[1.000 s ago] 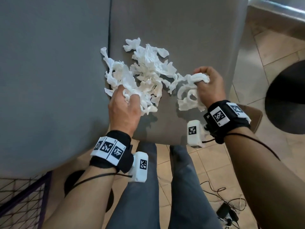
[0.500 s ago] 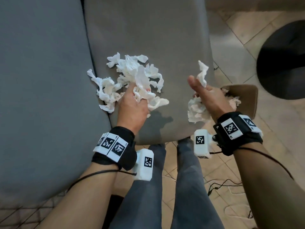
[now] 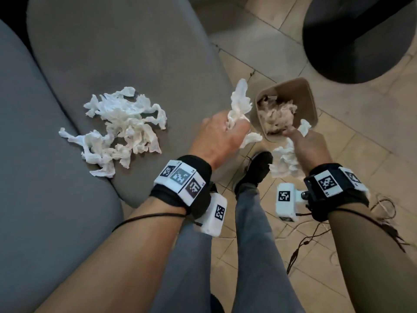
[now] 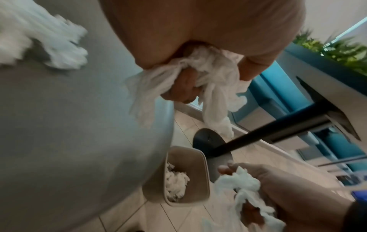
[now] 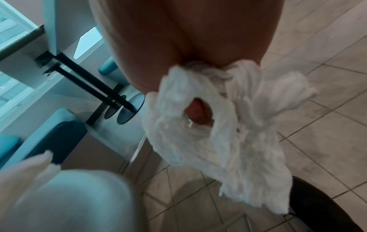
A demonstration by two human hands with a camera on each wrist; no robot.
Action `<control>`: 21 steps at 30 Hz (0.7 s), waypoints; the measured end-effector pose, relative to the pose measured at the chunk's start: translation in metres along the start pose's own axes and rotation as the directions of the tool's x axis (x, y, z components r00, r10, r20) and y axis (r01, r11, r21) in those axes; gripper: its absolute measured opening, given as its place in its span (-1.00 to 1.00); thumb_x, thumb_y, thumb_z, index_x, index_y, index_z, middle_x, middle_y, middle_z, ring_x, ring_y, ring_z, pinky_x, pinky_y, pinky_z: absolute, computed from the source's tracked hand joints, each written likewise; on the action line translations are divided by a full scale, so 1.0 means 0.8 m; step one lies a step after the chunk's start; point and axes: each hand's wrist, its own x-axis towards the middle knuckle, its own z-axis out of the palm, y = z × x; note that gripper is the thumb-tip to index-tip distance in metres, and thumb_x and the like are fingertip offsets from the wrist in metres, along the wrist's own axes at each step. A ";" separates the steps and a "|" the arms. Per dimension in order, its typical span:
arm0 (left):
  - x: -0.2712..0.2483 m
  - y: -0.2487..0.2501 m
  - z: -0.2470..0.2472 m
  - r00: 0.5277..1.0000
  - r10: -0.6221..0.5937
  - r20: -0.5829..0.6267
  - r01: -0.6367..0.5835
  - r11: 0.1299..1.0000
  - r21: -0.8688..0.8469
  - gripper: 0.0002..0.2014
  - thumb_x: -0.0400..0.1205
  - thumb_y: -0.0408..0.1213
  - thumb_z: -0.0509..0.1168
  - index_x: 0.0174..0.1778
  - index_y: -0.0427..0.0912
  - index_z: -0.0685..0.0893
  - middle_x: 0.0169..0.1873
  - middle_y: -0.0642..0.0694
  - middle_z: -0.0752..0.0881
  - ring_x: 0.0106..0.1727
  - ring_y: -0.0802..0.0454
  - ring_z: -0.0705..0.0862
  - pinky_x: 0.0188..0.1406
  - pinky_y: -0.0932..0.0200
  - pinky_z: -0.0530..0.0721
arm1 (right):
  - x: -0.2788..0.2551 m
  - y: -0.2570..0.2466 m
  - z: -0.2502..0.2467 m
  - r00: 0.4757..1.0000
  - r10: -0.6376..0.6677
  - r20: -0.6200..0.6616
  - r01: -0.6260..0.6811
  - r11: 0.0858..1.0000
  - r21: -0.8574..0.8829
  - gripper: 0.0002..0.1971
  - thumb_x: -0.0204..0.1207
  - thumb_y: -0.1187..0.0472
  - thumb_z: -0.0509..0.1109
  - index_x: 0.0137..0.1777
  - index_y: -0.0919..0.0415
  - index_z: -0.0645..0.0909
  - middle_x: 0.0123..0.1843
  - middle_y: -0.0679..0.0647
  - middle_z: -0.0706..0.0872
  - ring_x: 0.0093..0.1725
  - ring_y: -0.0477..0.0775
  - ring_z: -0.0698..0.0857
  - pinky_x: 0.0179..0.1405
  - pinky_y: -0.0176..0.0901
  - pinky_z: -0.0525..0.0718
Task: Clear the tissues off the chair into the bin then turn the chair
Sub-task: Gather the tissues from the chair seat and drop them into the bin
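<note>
A heap of crumpled white tissues (image 3: 121, 129) lies on the grey chair seat (image 3: 126, 53). My left hand (image 3: 222, 134) grips a bunch of tissues (image 3: 239, 105) at the seat's right edge, just left of the bin; the same bunch of tissues (image 4: 208, 81) hangs from my curled fingers in the left wrist view. My right hand (image 3: 304, 143) holds another wad of tissues (image 3: 284, 161) at the near rim of the tan bin (image 3: 309, 96). The bin (image 4: 198, 163) stands on the floor beside the chair with tissues inside. The wad (image 5: 218, 125) fills the right wrist view.
A second grey seat (image 3: 33, 154) adjoins on the left. A round black table base (image 3: 361, 35) sits on the tiled floor beyond the bin. My legs and a black shoe (image 3: 255, 172) stand below the hands. Cables (image 3: 316, 233) lie on the floor at the right.
Both hands have lifted their tissues off the seat and carried them right to the bin. The view has swung right, bringing the bin into full sight.
</note>
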 end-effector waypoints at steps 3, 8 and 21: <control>0.031 0.021 0.056 0.988 0.007 0.157 -0.011 1.000 0.024 -0.75 0.64 -0.03 0.20 -0.32 -0.01 0.57 -0.33 0.03 0.65 -0.30 0.04 0.60 -0.34 0.12 0.55 | 0.022 0.024 -0.022 0.996 -0.085 -0.028 0.086 0.996 0.024 -0.74 0.61 0.16 0.34 0.27 0.12 0.67 0.11 0.00 0.70 0.11 0.02 0.64 0.18 -0.12 0.56; 0.099 0.024 0.147 0.965 -0.054 0.256 0.040 0.998 0.057 -0.82 0.67 -0.13 0.18 0.02 -0.04 0.67 -0.07 -0.08 0.71 -0.09 -0.05 0.68 -0.19 0.09 0.63 | 0.076 0.051 -0.038 0.993 -0.075 -0.089 0.083 0.993 0.086 -0.72 0.53 -0.07 0.38 0.04 0.07 0.79 -0.03 0.07 0.85 0.01 0.10 0.79 0.11 0.10 0.76; 0.253 -0.061 0.275 0.986 -0.130 0.106 0.097 0.957 0.273 -0.71 0.60 -0.23 0.27 0.24 -0.09 0.63 0.19 -0.22 0.68 0.20 -0.23 0.64 0.23 -0.10 0.64 | 0.249 0.083 -0.023 0.979 0.163 0.118 -0.197 0.898 0.394 -0.73 0.08 0.01 0.39 -0.25 0.09 0.74 0.03 0.22 0.82 0.15 0.32 0.77 0.20 0.18 0.67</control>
